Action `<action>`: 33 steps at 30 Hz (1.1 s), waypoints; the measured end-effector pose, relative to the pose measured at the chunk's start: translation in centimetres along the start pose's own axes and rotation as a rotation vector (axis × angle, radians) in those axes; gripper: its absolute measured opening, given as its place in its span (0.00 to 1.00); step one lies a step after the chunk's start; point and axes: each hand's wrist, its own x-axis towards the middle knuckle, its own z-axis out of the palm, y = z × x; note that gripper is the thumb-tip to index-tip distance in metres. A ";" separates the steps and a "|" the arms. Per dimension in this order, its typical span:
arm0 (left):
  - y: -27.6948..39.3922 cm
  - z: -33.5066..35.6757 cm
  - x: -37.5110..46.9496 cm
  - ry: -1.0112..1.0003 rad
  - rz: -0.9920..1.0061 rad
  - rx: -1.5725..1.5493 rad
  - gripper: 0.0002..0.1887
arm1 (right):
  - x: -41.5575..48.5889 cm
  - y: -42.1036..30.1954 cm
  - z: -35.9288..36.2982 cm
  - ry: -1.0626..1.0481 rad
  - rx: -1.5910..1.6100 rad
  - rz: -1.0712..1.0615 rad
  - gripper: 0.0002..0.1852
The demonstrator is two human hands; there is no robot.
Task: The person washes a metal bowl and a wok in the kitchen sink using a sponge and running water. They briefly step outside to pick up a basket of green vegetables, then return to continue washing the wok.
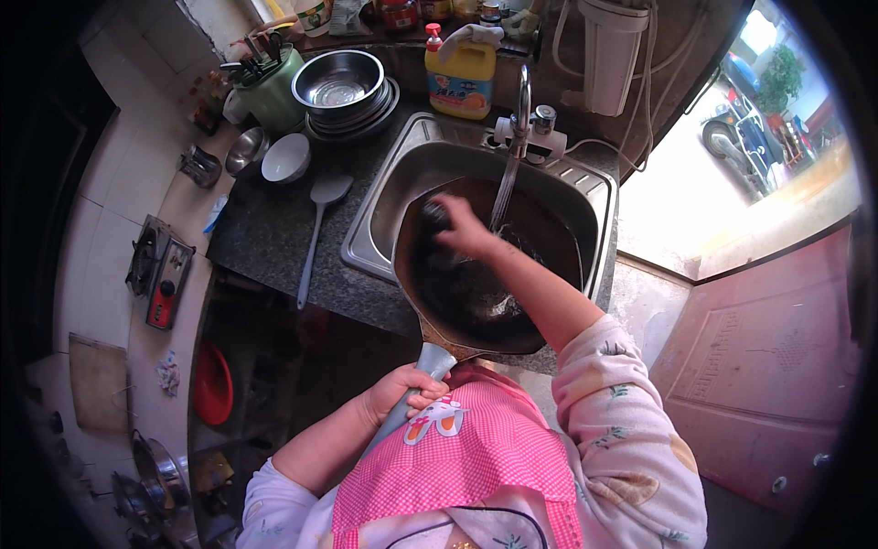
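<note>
A large dark wok [473,302] rests over the stainless steel sink [384,199], its handle pointing towards my body. My left hand [410,390] is closed around the grey wok handle [433,359]. Inside the wok, near its far left wall, is my right hand [461,225], slightly blurred, with a dark scrubber [433,211] at its fingertips. Water runs from the curved faucet [525,103] into the wok beside my right hand, and some water lies in the bottom.
Left of the sink lie a grey spatula [317,237], a white bowl [286,158] and stacked metal bowls [338,81]. A yellow detergent jug [461,81] stands behind the sink. A green knife holder [271,92] is at the back left, a portable gas stove [159,271] further left.
</note>
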 end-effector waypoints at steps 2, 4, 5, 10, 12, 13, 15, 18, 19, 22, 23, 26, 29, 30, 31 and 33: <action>0.3 -0.7 -0.3 -0.033 -0.014 -0.067 0.09 | -1.7 -4.3 1.7 -0.389 0.272 -0.072 0.35; 0.6 -1.0 -0.8 -0.050 0.008 -0.076 0.09 | -4.8 -7.6 -0.8 -0.896 0.377 0.143 0.31; 0.8 -1.1 -1.1 -0.054 0.027 -0.080 0.09 | -5.6 -6.1 -2.2 -1.007 0.228 0.107 0.30; 1.4 -1.3 -0.9 -0.062 0.077 -0.008 0.11 | -6.5 -1.8 -10.7 -0.623 -0.833 0.062 0.20; 2.1 -0.8 -1.2 0.018 0.109 0.079 0.13 | -5.3 -1.4 -11.6 -0.386 -0.607 0.079 0.19; 2.7 -0.3 -1.4 0.083 0.126 0.144 0.15 | -5.1 -1.3 -11.7 -0.276 -0.570 0.092 0.19; 3.5 1.1 -1.5 0.276 0.271 0.362 0.26 | -4.9 -1.3 -11.8 -0.058 -0.495 0.116 0.20; 4.0 -1.1 -0.8 0.686 0.490 0.717 0.33 | -5.8 -0.7 -12.1 0.012 -0.319 0.177 0.22; 4.5 -1.5 -0.9 0.720 0.559 0.763 0.32 | -6.4 -0.2 -12.2 0.028 -0.264 0.204 0.22; 5.8 -2.0 -1.9 0.859 0.683 0.949 0.27 | -8.0 0.8 -13.2 0.073 -0.169 0.249 0.23; 6.1 -2.1 -2.8 0.942 0.658 1.014 0.26 | -8.5 0.9 -13.4 0.092 -0.127 0.264 0.23; 6.1 -4.9 -6.0 1.093 0.787 1.453 0.27 | -9.0 1.0 -14.0 0.155 -0.073 0.280 0.23; 5.4 -4.6 -8.7 1.137 0.705 1.620 0.27 | -9.1 1.3 -14.1 0.203 -0.036 0.237 0.23; 5.1 -4.5 -8.9 1.152 0.663 1.654 0.27 | -9.2 1.8 -14.3 0.202 0.004 0.265 0.24; 4.8 -4.3 -8.8 1.166 0.619 1.686 0.27 | -9.3 2.6 -14.3 0.258 -0.069 0.211 0.25; 5.2 -3.1 -7.2 1.167 0.530 1.811 0.29 | -9.4 4.4 -14.5 0.408 0.032 0.192 0.25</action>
